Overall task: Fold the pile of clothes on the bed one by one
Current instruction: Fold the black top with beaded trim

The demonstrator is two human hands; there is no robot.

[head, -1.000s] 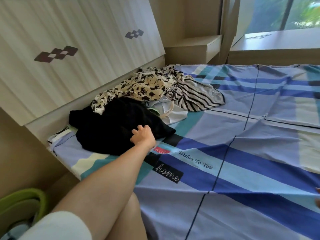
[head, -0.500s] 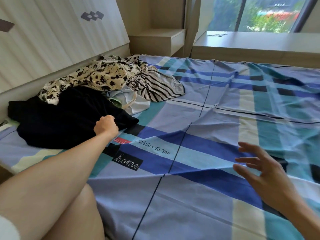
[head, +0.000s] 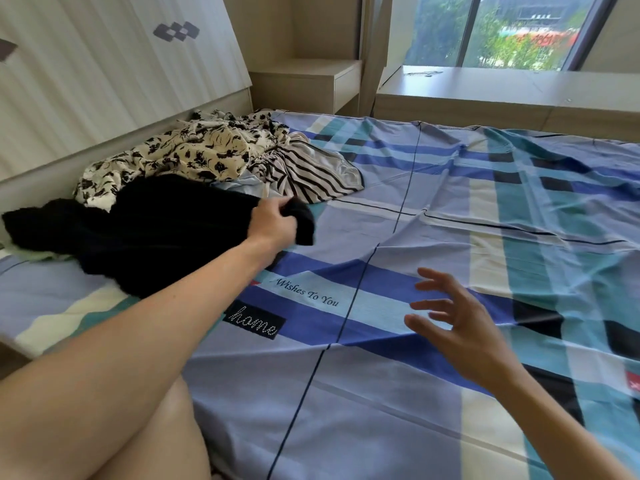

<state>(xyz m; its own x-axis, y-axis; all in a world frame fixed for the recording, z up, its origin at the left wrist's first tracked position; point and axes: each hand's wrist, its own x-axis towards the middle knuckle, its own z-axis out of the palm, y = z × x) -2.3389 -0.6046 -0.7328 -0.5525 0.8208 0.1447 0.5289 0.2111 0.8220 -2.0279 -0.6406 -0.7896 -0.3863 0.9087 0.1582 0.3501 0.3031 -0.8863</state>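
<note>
Against the headboard (head: 104, 81) at the left edge of the bed lies the pile of clothes: a black garment (head: 145, 230) nearest, a cream floral garment (head: 194, 154) behind it, and a striped garment (head: 311, 178) to their right, with a bit of pale blue cloth (head: 242, 185) showing between them. From the lower left the left arm stretches forward across the blue plaid bedsheet (head: 398, 393), nearly straight, and the left hand (head: 273, 223) has its fingers curled round the right-hand edge of the black garment, lifting that corner slightly off the sheet. Printed words on the sheet sit just below the forearm. Further right, the right hand (head: 457, 330) hovers above the sheet with its fingers spread and lightly bent, pointing left, holding nothing. Behind the bed stand a small shelf (head: 311, 74), a ledge (head: 485, 88) and a window (head: 502, 29).
</note>
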